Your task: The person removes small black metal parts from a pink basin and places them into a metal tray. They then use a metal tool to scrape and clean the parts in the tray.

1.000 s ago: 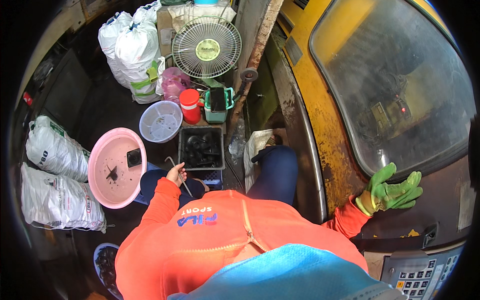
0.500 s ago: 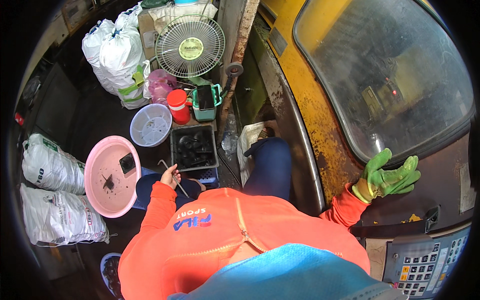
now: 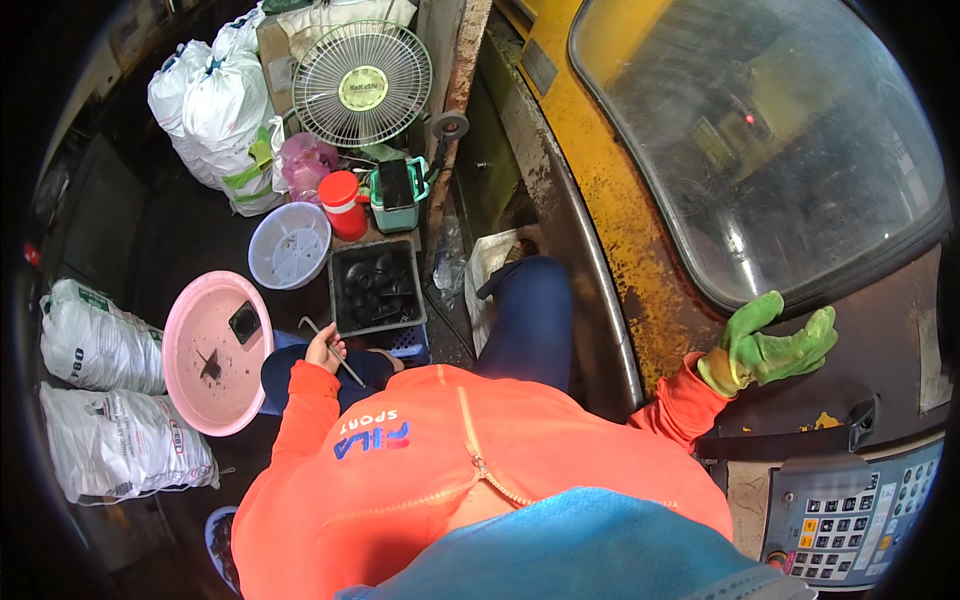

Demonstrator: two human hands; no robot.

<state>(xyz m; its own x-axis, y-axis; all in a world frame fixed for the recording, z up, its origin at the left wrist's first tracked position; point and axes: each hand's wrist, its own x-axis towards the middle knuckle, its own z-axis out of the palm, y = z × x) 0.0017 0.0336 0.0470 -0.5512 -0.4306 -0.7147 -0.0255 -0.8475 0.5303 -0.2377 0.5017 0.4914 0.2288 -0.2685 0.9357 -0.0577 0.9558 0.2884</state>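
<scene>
My bare left hand (image 3: 325, 349) is closed around a thin metal hook (image 3: 350, 370), its bent end pointing up and left. It rests over my left thigh, between a pink basin (image 3: 180, 390) and a black tray of dark parts (image 3: 376, 326). In the basin lie a square black piece (image 3: 244, 322) and a smaller dark piece (image 3: 211, 367). My right hand (image 3: 765, 350), in a green and yellow work glove, is open with fingers spread, by the lower edge of the window (image 3: 790, 150) in the yellow machine door. Nothing shows in it.
A light-blue basin (image 3: 262, 272), red jug (image 3: 345, 205), green container (image 3: 395, 215) and fan (image 3: 364, 130) stand ahead. White sacks (image 3: 130, 445) lie on the left, with more filled bags (image 3: 225, 120) farther off. A control panel (image 3: 845, 530) is at the lower right.
The view has shifted slightly, so most things sit a little farther left. Both hands keep nearly the same pose: the left still holds the hook, the gloved right stays by the window.
</scene>
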